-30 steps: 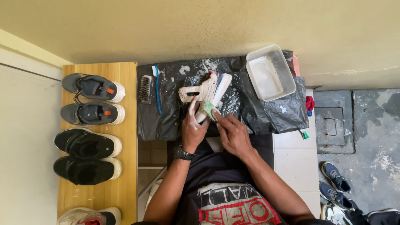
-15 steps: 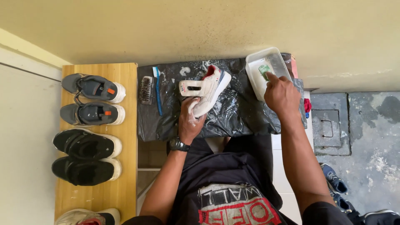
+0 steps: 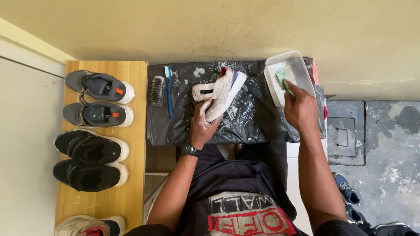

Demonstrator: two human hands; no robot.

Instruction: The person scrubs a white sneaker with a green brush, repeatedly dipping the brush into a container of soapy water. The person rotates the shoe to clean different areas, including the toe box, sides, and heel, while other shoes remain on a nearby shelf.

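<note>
A white sneaker (image 3: 222, 90) with foam on it lies on a black plastic sheet (image 3: 245, 122) in front of me. My left hand (image 3: 202, 124), soapy and wearing a black watch, grips the sneaker's heel end. My right hand (image 3: 300, 109) holds a green brush (image 3: 282, 80) and dips it into a white rectangular tub (image 3: 302, 70) at the sheet's right end.
A brown bristle brush (image 3: 157, 91) and a blue toothbrush (image 3: 168, 91) lie on the sheet's left. A wooden bench (image 3: 131, 192) on the left carries two grey sneakers (image 3: 98, 98), two black shoes (image 3: 89, 159) and another pair below. More shoes (image 3: 348, 196) sit on the floor at right.
My right hand left the sneaker and moved right to the tub with the green brush. The left hand kept hold of the sneaker, which now lies flatter.
</note>
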